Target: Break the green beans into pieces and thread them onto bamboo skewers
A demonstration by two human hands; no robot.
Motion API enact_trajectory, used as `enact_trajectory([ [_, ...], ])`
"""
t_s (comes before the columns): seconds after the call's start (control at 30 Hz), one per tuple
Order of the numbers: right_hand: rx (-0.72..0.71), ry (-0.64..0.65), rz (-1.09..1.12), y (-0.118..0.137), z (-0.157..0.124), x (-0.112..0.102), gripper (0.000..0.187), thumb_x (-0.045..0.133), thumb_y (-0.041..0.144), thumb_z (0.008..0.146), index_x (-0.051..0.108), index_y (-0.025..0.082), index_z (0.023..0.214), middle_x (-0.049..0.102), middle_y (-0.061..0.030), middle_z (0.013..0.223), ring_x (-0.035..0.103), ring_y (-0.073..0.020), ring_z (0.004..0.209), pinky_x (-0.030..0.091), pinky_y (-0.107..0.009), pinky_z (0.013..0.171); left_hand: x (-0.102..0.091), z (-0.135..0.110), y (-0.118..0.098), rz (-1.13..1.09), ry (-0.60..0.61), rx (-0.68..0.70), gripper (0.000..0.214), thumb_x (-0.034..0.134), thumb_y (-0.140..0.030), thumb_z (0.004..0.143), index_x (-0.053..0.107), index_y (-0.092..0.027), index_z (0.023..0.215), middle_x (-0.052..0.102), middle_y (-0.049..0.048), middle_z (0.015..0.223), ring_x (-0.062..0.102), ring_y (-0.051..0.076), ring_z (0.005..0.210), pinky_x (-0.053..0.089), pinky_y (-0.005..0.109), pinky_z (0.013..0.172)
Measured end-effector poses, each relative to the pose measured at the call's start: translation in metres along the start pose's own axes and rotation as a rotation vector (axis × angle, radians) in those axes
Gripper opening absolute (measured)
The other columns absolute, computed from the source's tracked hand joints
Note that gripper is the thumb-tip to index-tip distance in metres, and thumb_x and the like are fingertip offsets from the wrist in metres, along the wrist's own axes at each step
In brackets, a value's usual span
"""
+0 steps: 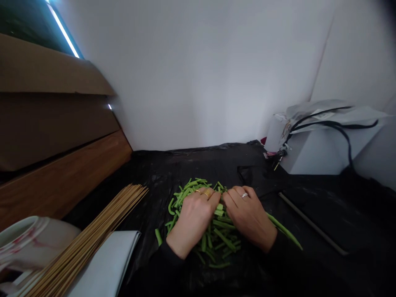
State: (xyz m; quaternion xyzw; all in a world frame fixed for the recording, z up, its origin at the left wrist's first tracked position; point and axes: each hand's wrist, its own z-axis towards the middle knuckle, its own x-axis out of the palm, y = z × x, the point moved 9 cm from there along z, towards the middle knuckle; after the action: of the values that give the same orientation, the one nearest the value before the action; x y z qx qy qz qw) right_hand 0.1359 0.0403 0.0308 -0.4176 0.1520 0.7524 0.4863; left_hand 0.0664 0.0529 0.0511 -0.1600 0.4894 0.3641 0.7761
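Over a loose pile of cut green beans (227,239), my two hands are close together with their fingertips nearly meeting. My left hand (198,216) is closed in a pinch, with rings showing on its fingers. My right hand (250,214), wearing one ring, is curled closed too. A long green bean (286,232) sticks out from under the right hand toward the lower right. It runs through the right hand to the fingertips, where both hands seem to grip it; the exact grip is hidden. Short pieces lie around and beneath both hands.
Black plastic sheeting (198,159) covers the table. A bundle of thin wooden sticks (102,227), a white folded sheet (105,260) and a mug (46,239) lie at left. At right are a white box (321,150) with black cables and a dark flat device (337,218). Cardboard (49,123) stands far left.
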Motion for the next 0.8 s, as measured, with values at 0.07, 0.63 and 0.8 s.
enact_trajectory([
  [0.07, -0.01, 0.008, 0.027, 0.002, 0.0, 0.0, 0.011, 0.047, 0.014, 0.09, 0.056, 0.017, 0.084, 0.055, -0.0059, 0.079, 0.047, -0.0237, 0.08, 0.033, -0.04, 0.077, 0.002, 0.001, 0.001, -0.027, 0.055, 0.014, 0.006, 0.06, -0.015, 0.087, 0.065, -0.017, 0.085, 0.066, 0.0054, 0.078, 0.063, 0.022, 0.075, 0.048, 0.032, 0.068],
  [0.63, 0.192, -0.121, 0.688, -0.021, -0.004, -0.006, 0.015, 0.044, 0.02, 0.098, 0.057, 0.019, 0.106, 0.06, -0.0083, 0.102, 0.053, -0.0218, 0.097, 0.043, -0.038, 0.086, -0.007, -0.001, 0.042, -0.844, -0.106, -0.287, 0.012, 0.069, -0.028, 0.083, 0.073, -0.02, 0.091, 0.067, 0.0047, 0.089, 0.064, 0.018, 0.084, 0.046, 0.03, 0.081],
  [0.8, 0.231, -0.175, 0.764, -0.025, -0.007, -0.006, 0.017, 0.046, 0.019, 0.097, 0.058, 0.021, 0.11, 0.065, -0.0079, 0.1, 0.058, -0.0211, 0.094, 0.047, -0.037, 0.082, 0.01, -0.005, 0.047, -1.12, -0.122, -0.469, 0.012, 0.072, -0.028, 0.079, 0.074, -0.017, 0.084, 0.071, 0.0043, 0.082, 0.064, 0.017, 0.074, 0.048, 0.027, 0.069],
])
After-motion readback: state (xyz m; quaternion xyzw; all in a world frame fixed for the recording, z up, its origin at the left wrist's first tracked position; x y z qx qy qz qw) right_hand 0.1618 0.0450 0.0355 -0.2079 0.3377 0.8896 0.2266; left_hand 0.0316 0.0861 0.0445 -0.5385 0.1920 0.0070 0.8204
